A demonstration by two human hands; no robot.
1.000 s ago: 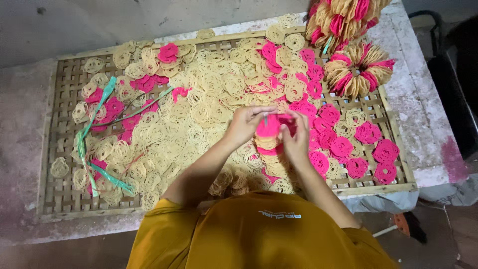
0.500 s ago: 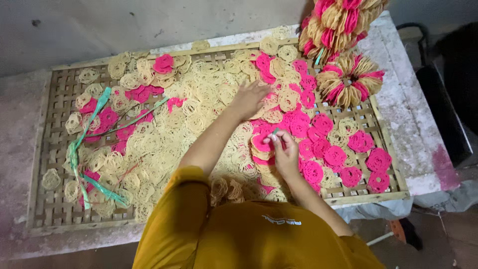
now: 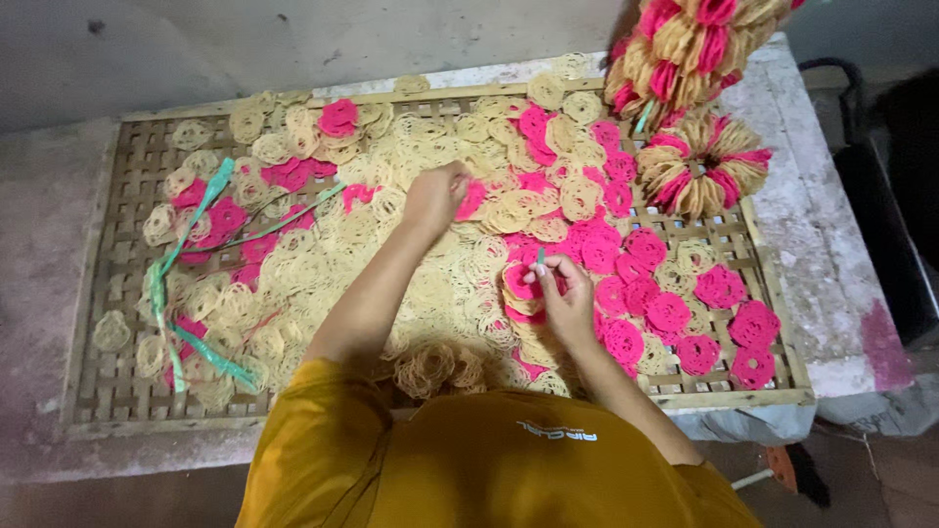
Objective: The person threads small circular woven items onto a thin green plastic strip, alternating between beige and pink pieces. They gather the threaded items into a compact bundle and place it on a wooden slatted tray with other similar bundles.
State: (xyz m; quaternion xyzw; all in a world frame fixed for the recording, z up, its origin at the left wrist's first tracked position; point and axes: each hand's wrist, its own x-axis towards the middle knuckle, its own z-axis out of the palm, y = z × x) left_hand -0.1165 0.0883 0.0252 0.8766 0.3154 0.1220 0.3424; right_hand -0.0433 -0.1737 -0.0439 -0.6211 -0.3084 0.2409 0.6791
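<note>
My left hand [image 3: 436, 194] reaches out over the woven bamboo tray [image 3: 115, 256] and closes its fingers on a pink lacy disc [image 3: 476, 197] among the cream discs [image 3: 421, 142]. Nearer to me, my right hand [image 3: 564, 296] grips a small stack of pink and cream discs [image 3: 519, 284]. A thin green strip [image 3: 540, 257] sticks up from that hand. Loose pink discs [image 3: 669, 311] lie to the right of it.
Two finished bundles of strung pink and cream discs [image 3: 706, 164] lie at the tray's far right, one larger [image 3: 685, 44] at the top. Long green plastic strips [image 3: 186, 244] trail over the tray's left side. The tray rests on a stained stone slab [image 3: 827, 244].
My left hand has left the stack and moved up and left to a pink disc. My right hand has stayed low, keeping hold of the stack.
</note>
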